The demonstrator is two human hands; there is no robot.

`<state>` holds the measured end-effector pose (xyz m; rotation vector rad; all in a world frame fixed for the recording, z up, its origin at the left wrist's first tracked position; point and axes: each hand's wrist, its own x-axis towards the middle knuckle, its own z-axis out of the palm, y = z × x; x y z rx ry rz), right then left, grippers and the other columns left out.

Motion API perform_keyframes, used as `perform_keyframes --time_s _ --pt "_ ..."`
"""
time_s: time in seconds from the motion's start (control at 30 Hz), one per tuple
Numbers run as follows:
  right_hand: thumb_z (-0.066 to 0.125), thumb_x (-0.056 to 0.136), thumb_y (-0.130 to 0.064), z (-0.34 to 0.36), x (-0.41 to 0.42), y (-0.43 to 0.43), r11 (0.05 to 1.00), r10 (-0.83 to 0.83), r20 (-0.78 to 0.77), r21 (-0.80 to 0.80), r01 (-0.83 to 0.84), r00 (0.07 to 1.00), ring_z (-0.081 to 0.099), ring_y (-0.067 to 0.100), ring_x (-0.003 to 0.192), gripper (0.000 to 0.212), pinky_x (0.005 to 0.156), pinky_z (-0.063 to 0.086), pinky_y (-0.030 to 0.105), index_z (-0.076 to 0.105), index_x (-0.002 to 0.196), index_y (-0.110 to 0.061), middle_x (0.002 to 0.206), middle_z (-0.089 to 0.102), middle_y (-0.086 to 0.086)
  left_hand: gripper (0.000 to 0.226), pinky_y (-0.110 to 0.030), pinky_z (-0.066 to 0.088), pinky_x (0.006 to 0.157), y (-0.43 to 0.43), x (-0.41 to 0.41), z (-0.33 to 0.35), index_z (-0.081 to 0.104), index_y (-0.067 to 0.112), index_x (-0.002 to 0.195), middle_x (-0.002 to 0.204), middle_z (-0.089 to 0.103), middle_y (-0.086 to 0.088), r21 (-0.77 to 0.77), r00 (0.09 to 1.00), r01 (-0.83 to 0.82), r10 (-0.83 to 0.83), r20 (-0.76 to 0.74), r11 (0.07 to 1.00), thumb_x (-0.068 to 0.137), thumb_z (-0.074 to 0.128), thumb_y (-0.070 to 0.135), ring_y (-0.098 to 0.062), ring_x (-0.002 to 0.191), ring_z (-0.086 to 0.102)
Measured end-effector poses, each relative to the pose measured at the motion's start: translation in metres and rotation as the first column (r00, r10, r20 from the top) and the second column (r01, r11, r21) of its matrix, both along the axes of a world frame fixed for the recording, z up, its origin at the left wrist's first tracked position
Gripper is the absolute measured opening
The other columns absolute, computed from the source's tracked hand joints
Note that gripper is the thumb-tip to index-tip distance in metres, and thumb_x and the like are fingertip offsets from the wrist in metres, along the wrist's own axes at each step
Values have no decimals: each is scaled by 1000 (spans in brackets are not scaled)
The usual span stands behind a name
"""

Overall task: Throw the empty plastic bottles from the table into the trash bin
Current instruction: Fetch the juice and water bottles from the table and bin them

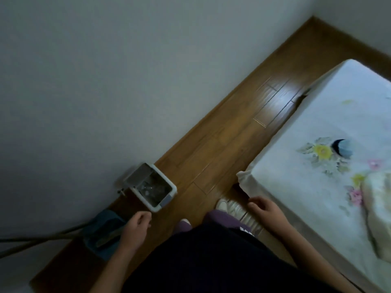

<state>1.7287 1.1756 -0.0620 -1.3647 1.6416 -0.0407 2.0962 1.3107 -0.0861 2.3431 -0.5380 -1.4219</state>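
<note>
A white rectangular trash bin [171, 188] stands on the wooden floor against the wall, its lid tipped up. Clear crumpled plastic, likely bottles [151, 189], lies inside it. My left hand [136, 226] hangs just below and left of the bin, fingers loosely curled with nothing in them. My right hand [263, 209] hangs at the other side, near the bed's corner, fingers also loosely curled and empty. No table is in view.
A bed [330, 123] with a white flowered sheet fills the right side. A blue dustpan [103, 231] with long dark handles lies on the floor left of my left hand. My shoes [229, 206] stand on the wooden floor [228, 132] between bin and bed.
</note>
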Motion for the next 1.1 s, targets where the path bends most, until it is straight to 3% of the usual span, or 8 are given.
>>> perform_keyframes --time_s 0.2,0.3,0.4,0.5,0.67,0.87,0.97,1.1 --pt "64 94 -26 -6 -42 25 968 -251 -33 1 251 967 66 15 97 10 79 50 30 65 105 -24 98 67 -7 20 -41 51 82 -53 4 -6 61 26 97 102 67 0 96 998 69 -68 -13 993 102 45 37 -20 95 64" --pt "61 96 -28 -16 -59 12 949 -310 -64 48 313 949 64 11 94 20 77 50 26 65 113 -19 100 65 -7 23 -41 50 81 -85 10 -10 63 22 100 100 69 -3 94 995 103 -104 7 990 102 46 38 -23 94 66" --pt "59 97 -27 -27 -65 -16 950 -289 -77 101 296 954 62 15 99 25 87 50 32 65 118 -15 105 64 -3 26 -40 49 76 -117 12 -11 65 16 95 96 69 -8 72 998 59 -60 21 996 102 47 34 -26 91 66" --pt "61 96 -29 -37 -61 -58 964 -235 -57 116 240 970 61 14 97 27 84 47 30 67 117 -13 106 67 -1 25 -36 48 67 -148 10 -14 64 17 89 93 69 -10 30 1000 1 -2 31 1000 103 48 32 -28 84 65" --pt "58 96 -33 -28 -46 -153 974 -206 5 94 204 979 64 17 96 26 86 53 34 64 116 -17 105 67 0 23 -33 45 62 -209 8 -20 64 19 90 94 70 -10 12 999 3 -3 51 1000 102 48 31 -26 84 65" --pt "55 98 -37 -24 -39 -253 963 -268 53 8 268 962 64 15 101 26 89 56 34 62 118 -22 109 65 -3 24 -33 46 65 -303 17 -46 63 10 103 93 69 -10 112 995 85 -89 34 990 103 46 28 -28 83 65" --pt "57 97 -33 -30 -45 -290 928 -371 13 31 370 929 65 17 98 23 85 55 34 63 114 -19 106 68 0 25 -29 41 57 -369 20 -51 64 6 88 91 69 -19 106 992 122 -126 29 987 102 52 23 -30 72 62" --pt "61 93 -31 -40 -63 -319 851 -515 -60 85 518 855 67 15 85 22 82 57 41 67 108 -16 93 71 -1 30 -29 39 58 -475 5 -47 67 8 78 72 68 -10 57 936 347 -350 42 936 100 52 21 -24 62 58"
